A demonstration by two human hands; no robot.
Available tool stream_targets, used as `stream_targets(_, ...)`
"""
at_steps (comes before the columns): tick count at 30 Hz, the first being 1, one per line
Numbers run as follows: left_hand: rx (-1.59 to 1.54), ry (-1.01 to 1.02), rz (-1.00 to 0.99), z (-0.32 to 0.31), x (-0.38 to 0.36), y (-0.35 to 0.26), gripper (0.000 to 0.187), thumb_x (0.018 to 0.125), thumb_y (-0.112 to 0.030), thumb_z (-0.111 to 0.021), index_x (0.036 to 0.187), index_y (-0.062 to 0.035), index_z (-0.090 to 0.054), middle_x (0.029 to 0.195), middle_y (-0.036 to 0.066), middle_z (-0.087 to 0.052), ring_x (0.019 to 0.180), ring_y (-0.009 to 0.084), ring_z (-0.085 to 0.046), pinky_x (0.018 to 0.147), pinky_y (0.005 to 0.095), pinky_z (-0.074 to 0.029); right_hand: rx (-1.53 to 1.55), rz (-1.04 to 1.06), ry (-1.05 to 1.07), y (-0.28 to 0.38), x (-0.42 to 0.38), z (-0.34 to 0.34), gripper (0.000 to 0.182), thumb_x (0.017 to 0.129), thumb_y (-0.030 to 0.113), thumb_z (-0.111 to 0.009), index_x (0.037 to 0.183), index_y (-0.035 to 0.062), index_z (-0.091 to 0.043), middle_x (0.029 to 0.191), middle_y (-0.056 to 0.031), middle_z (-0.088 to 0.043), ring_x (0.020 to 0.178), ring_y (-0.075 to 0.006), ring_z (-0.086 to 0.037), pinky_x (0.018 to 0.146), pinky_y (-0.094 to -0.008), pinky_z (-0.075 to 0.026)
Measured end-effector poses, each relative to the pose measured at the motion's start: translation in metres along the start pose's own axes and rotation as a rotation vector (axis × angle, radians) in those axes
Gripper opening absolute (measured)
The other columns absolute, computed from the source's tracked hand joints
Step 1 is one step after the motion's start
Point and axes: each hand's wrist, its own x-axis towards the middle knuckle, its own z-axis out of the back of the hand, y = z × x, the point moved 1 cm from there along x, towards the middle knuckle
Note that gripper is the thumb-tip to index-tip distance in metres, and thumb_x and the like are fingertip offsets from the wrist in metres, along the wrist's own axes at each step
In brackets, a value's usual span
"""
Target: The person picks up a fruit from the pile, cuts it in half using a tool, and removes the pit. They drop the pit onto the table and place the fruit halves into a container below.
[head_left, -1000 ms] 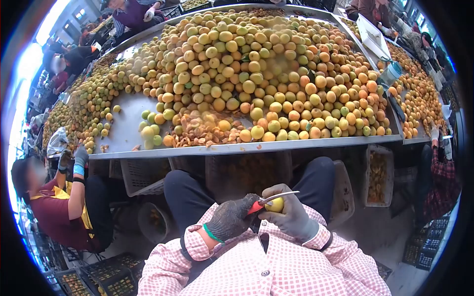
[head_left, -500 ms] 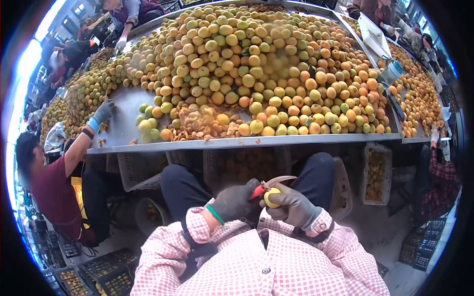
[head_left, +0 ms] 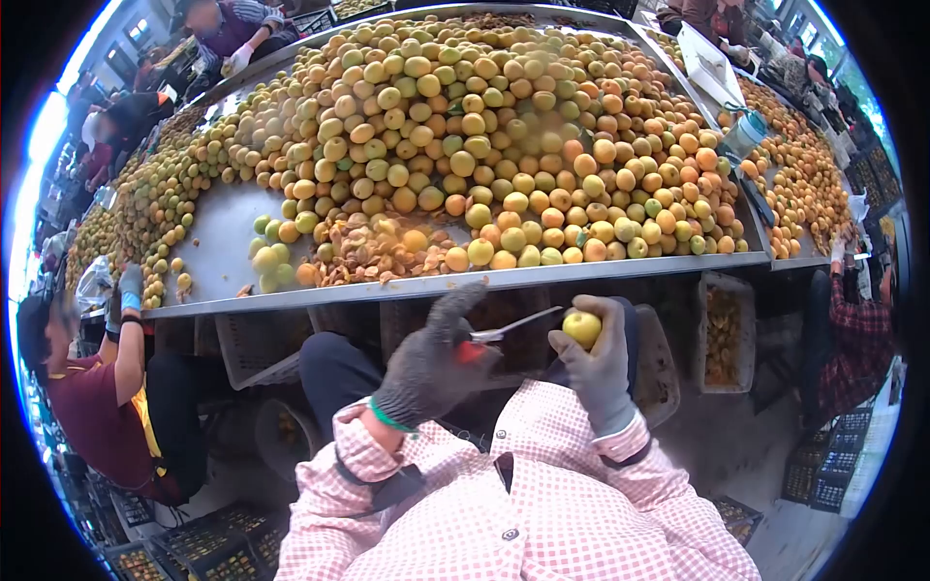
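Note:
My left hand (head_left: 431, 358), in a dark grey glove, is closed round the red handle of a knife (head_left: 518, 323), with thumb or forefinger raised. The thin blade points right, its tip just short of an apricot (head_left: 581, 330). That yellow-green fruit sits between the fingers and thumb of my right hand (head_left: 599, 368), in a lighter grey glove. Both hands are above my lap, just below the near edge of a metal table (head_left: 455, 281). Whether the apricot is cut cannot be seen from here.
A big heap of apricots (head_left: 465, 145) covers the table, with split pieces (head_left: 358, 254) near the front. Crates (head_left: 727, 334) stand underneath. A person in a maroon shirt (head_left: 102, 416) sits at left; others work around the table. A jug (head_left: 743, 134) stands at right.
My hands have moved apart and up. The blade, earlier against the apricot, is now separate from it. The maroon-shirted person's hand has drawn back to the table's left edge.

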Motion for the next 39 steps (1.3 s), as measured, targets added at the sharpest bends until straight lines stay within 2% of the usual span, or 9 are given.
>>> stream_targets(1, 0.206, -0.044, 0.053, 0.007, -0.004, -0.008, 0.072, 0.076, -0.017, -0.075, 0.136, -0.0096, -0.036, 0.096, 0.012, -0.062, 0.082, 0.0257, -0.065, 0.074, 0.0339, -0.052, 0.315, -0.276, 0.116, -0.001, 0.002, 0.006, 0.043, 0.074, -0.003, -0.070, 0.111, 0.0060, -0.051, 0.104, -0.0094, -0.060, 0.094, -0.0253, -0.061, 0.079, -0.0300, -0.052)
stream_targets(2, 0.295, -0.048, -0.002, 0.009, -0.005, -0.015, 0.066, 0.078, -0.023, -0.073, 0.133, -0.0115, -0.038, 0.085, 0.011, -0.064, 0.076, 0.0323, -0.066, 0.067, 0.0366, -0.052, 0.316, -0.282, 0.108, 0.000, 0.000, 0.008, 0.043, 0.074, -0.003, -0.070, 0.111, 0.0060, -0.051, 0.104, -0.0094, -0.060, 0.094, -0.0253, -0.061, 0.079, -0.0300, -0.052)
stream_targets(4, 0.254, -0.024, -0.081, 0.003, -0.009, -0.013, 0.063, 0.078, -0.024, -0.073, 0.130, -0.0105, -0.040, 0.089, 0.012, -0.064, 0.080, 0.0325, -0.066, 0.067, 0.0376, -0.052, 0.836, -0.362, 0.409, 0.002, 0.001, 0.001, 0.046, 0.072, -0.009, -0.070, 0.110, 0.0076, -0.051, 0.112, -0.0089, -0.059, 0.101, -0.0217, -0.060, 0.088, -0.0304, -0.049)
stream_targets(7, 0.225, -0.026, -0.110, -0.005, -0.016, -0.019, 0.046, 0.073, -0.013, -0.079, 0.109, -0.0072, -0.051, 0.094, 0.011, -0.063, 0.075, 0.0267, -0.064, 0.067, 0.0331, -0.051, 1.013, -0.089, 0.422, 0.000, -0.003, -0.015, 0.050, 0.068, -0.013, -0.071, 0.109, 0.0081, -0.051, 0.115, -0.0101, -0.058, 0.108, -0.0188, -0.057, 0.095, -0.0313, -0.045)
stream_targets(13, 0.208, 0.095, -0.067, -0.010, -0.035, -0.011, 0.037, 0.078, -0.017, -0.070, 0.113, -0.0102, -0.057, 0.103, 0.015, -0.062, 0.088, 0.0360, -0.063, 0.070, 0.0399, -0.052, 0.841, -0.130, 0.491, 0.012, -0.020, -0.015, 0.043, 0.073, -0.011, -0.070, 0.107, 0.0061, -0.050, 0.109, -0.0069, -0.056, 0.106, -0.0143, -0.055, 0.094, -0.0279, -0.043)
stream_targets(21, 0.415, 0.050, -0.120, -0.016, -0.044, -0.004, 0.038, 0.073, -0.008, -0.068, 0.111, -0.0110, -0.061, 0.097, 0.015, -0.065, 0.082, 0.0334, -0.064, 0.068, 0.0387, -0.053, 0.802, -0.185, 0.499, 0.027, -0.025, -0.018, 0.043, 0.074, -0.012, -0.068, 0.107, 0.0048, -0.049, 0.107, -0.0063, -0.054, 0.097, -0.0112, -0.054, 0.091, -0.0250, -0.043)
stream_targets(32, 0.434, -0.067, -0.207, -0.023, -0.034, 0.002, 0.035, 0.073, -0.008, -0.065, 0.108, -0.0092, -0.063, 0.089, 0.015, -0.066, 0.076, 0.0337, -0.065, 0.062, 0.0393, -0.052, 0.961, -0.367, 0.452, 0.020, -0.028, -0.020, 0.057, 0.072, -0.013, -0.067, 0.121, 0.0055, -0.045, 0.109, -0.0086, -0.056, 0.106, -0.0159, -0.055, 0.094, -0.0290, -0.045)
stream_targets(37, 0.518, 0.020, -0.056, -0.029, -0.016, 0.005, 0.039, 0.075, -0.014, -0.067, 0.113, -0.0072, -0.058, 0.085, 0.016, -0.066, 0.075, 0.0356, -0.064, 0.062, 0.0430, -0.051, 1.108, -0.416, 0.433, 0.015, -0.013, -0.024, 0.061, 0.074, -0.011, -0.068, 0.127, 0.0057, -0.042, 0.118, -0.0112, -0.056, 0.108, -0.0171, -0.055, 0.092, -0.0282, -0.048)
stream_targets(39, 0.521, 0.055, 0.012, -0.029, -0.012, 0.009, 0.039, 0.077, -0.016, -0.066, 0.114, -0.0071, -0.057, 0.085, 0.016, -0.066, 0.076, 0.0367, -0.064, 0.063, 0.0442, -0.050, 0.843, -0.251, 0.449, 0.010, -0.003, -0.027, 0.061, 0.076, -0.010, -0.067, 0.128, 0.0053, -0.040, 0.123, -0.0127, -0.055, 0.108, -0.0175, -0.056, 0.090, -0.0276, -0.049)
